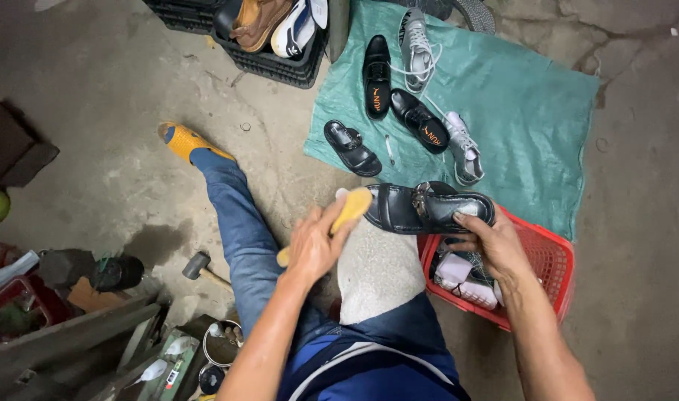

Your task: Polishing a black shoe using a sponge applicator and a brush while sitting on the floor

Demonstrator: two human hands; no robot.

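Sandal, black with a metal buckle, sat above the person's knee, gripped at its right end by the right hand, fingers curled over the sole edge. It looked light and fairly stiff in the sole, with softer straps; the sole edges seemed the best hold. The left hand was closed around a yellow brush touching the sandal's left end. Just right stood a red basket; farther off, shoes lay on a green cloth.
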